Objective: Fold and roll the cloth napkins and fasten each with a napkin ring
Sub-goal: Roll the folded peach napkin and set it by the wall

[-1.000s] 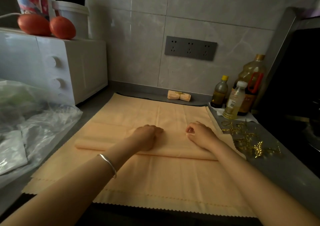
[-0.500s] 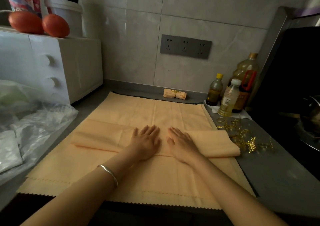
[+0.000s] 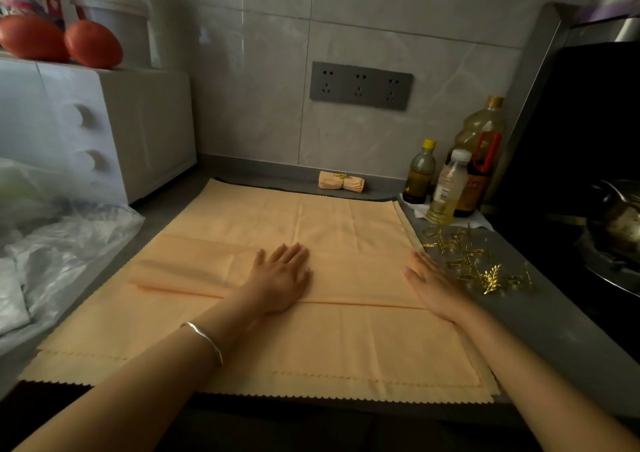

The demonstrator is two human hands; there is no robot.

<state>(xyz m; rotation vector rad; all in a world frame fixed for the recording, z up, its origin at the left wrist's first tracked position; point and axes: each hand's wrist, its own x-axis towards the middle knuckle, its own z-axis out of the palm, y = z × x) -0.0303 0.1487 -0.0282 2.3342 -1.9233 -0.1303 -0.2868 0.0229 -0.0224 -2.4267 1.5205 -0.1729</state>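
- Folded napkin [image 3: 194, 268]: a long peach band across the centre of the frame, lying on the stack of flat napkins [image 3: 311, 354].
- Left hand [image 3: 282, 278]: centre of frame, palm down, fingers straight, pressing flat on the band; it grasps nothing.
- Right hand [image 3: 433, 285]: right of centre, flat with fingers extended at the band's right end; it grasps nothing.
- Napkin rings [image 3: 474, 261]: gold heap on the countertop [image 3: 540, 320], just beside the right hand.
- Rolled napkin [image 3: 341, 182]: ringed, upper centre, near the tiled wall.
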